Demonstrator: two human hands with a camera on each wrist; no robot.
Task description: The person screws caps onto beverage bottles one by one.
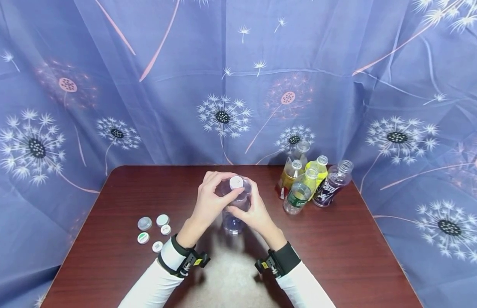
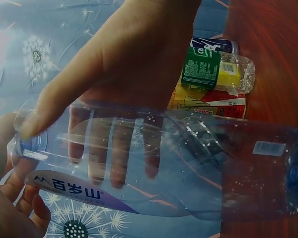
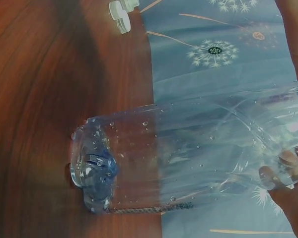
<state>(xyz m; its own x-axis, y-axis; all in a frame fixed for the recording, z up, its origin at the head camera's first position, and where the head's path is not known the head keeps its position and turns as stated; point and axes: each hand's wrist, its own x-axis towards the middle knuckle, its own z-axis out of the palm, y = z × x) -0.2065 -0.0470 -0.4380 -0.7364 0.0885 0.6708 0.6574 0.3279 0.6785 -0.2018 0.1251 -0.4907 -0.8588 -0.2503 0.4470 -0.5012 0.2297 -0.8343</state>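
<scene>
A large clear, blue-tinted plastic bottle stands upright on the table, a white cap on its mouth. My left hand holds the upper part from the left, thumb in front near the cap and fingers behind the bottle. From the other side my right hand grips the bottle's shoulder, its thumb across the front. In the left wrist view the left fingers show through the clear wall of the bottle. The right wrist view shows the ribbed base of the bottle and right fingertips against its side.
Several loose caps lie on the brown table at left. At the back right stand several uncapped bottles, among them a purple-labelled bottle and a green-labelled bottle. A blue dandelion-print curtain hangs behind the table.
</scene>
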